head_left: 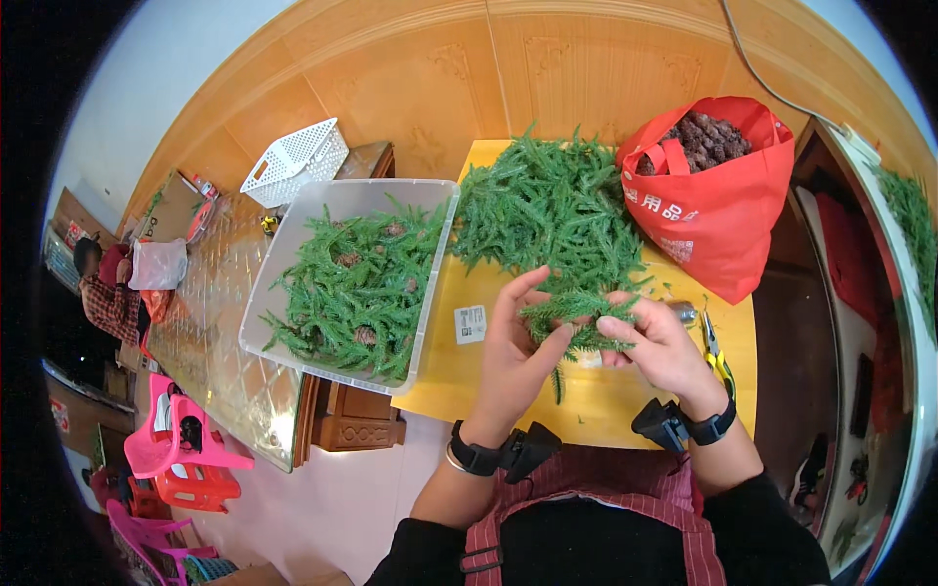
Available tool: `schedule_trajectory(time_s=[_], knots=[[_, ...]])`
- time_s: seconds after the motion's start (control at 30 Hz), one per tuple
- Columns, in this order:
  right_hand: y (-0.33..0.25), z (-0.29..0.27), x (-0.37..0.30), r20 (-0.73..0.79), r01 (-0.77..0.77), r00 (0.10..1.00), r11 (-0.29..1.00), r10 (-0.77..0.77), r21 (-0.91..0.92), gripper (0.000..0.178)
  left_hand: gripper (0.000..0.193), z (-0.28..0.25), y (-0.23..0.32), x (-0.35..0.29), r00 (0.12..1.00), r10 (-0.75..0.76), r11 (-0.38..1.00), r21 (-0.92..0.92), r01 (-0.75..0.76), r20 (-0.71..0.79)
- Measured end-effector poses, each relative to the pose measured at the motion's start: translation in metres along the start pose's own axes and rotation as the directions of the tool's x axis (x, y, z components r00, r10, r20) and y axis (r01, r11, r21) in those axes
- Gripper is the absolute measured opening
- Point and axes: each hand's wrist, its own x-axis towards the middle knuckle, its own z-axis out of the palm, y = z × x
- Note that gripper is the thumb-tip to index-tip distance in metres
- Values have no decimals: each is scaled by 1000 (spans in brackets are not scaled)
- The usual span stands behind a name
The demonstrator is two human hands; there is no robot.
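Observation:
Both my hands hold a bunch of green artificial pine sprigs (586, 311) over the yellow tabletop (625, 415). My left hand (513, 356) grips its left side, thumb pressed in against the needles. On the right side, my right hand (669, 352) pinches it between thumb and fingers. One sprig hangs down below the bunch. A small whitish piece shows beneath the bunch, too hidden to name. Behind my hands lies a large heap of loose pine sprigs (547, 205). Pliers with yellow-and-black handles (713, 347) lie right of my right hand, near a small metallic round item (683, 313).
A translucent plastic bin (256, 317) of pine sprigs and cones stands left. A red bag (723, 220) of brown pine cones (705, 142) sits back right. A white label (470, 324) lies near the bin. Farther left are a white basket (298, 161), pink chair (161, 449) and another person (107, 303).

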Motion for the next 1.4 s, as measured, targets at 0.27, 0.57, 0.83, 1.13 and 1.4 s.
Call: schedule_trajectory(time_s=[0.27,0.57,0.83,1.13,1.4], knots=[[11,-6,0,-67,112,991,993,-114,-19,14,58,0,-5,-3,999,-23,962,-272,34,47],[4,-3,-3,-66,377,910,883,-409,-281,18,46,3,-8,-5,996,67,980,185,-76,59],[2,-4,-3,-225,475,719,701,-658,-531,15,37,-2,-19,-3,972,205,921,314,-231,114],[-3,-8,-11,-170,438,677,578,-716,-689,21,31,6,1,-4,969,190,844,477,-244,160],[-6,-3,-16,-247,388,817,813,-522,-434,29,23,14,2,-2,877,419,663,581,-471,233]])
